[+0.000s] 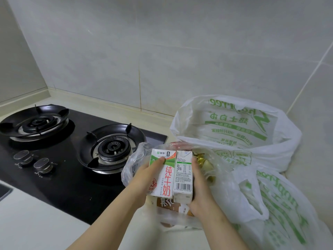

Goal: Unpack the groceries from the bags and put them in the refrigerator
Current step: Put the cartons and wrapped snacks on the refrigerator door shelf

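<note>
Lower centre of frame: milk cartons (163, 177), two, side by side, clamped between your left hand (144, 179) and right hand (200, 192), likely so both lift as one block. Position: above the clear bag (133, 165). Refrigerator not in view.

the pale desk (32, 224) carries a black two-burner gas hob (59, 170) left of the left hand (144, 183), a clear bag (132, 165) under it, a white green-printed bag (234, 127) beyond the right hand (200, 193), and a second white bag (281, 210) to its right.
</note>
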